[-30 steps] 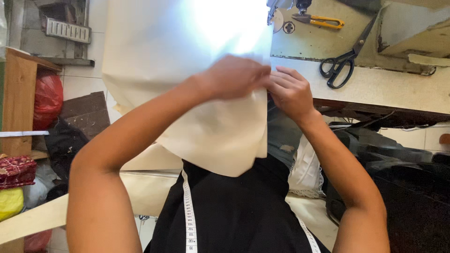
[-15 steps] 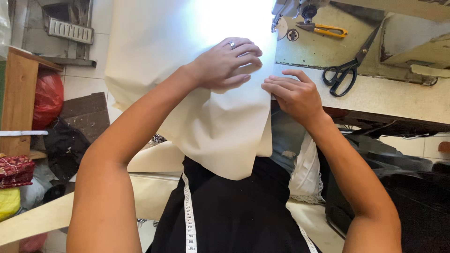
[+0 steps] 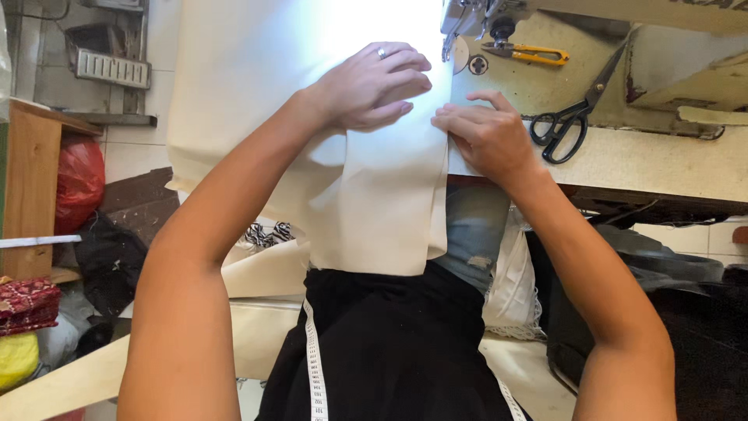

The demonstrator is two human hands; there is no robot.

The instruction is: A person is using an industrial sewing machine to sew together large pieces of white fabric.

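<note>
A cream cloth (image 3: 374, 203) lies over the edge of a sewing table (image 3: 647, 160) and hangs down toward my lap. My left hand (image 3: 374, 86), with a ring on one finger, lies flat on the cloth with fingers together. Beside it, my right hand (image 3: 483, 136) presses its fingertips on the cloth's right edge at the table edge. Both hands touch the cloth; neither closes around it. The sewing machine's foot (image 3: 456, 31) stands just beyond the hands.
Black scissors (image 3: 573, 117) and a small yellow-handled snipper (image 3: 530, 53) lie on the table to the right. A white tape measure (image 3: 314, 366) hangs over my black top. A red bag (image 3: 78, 183), wooden shelf (image 3: 31, 187) and piled fabrics sit at the left.
Both hands have slid away from me up the cloth onto the table edge. The cloth has moved up with them, and my left hand has flattened out.
</note>
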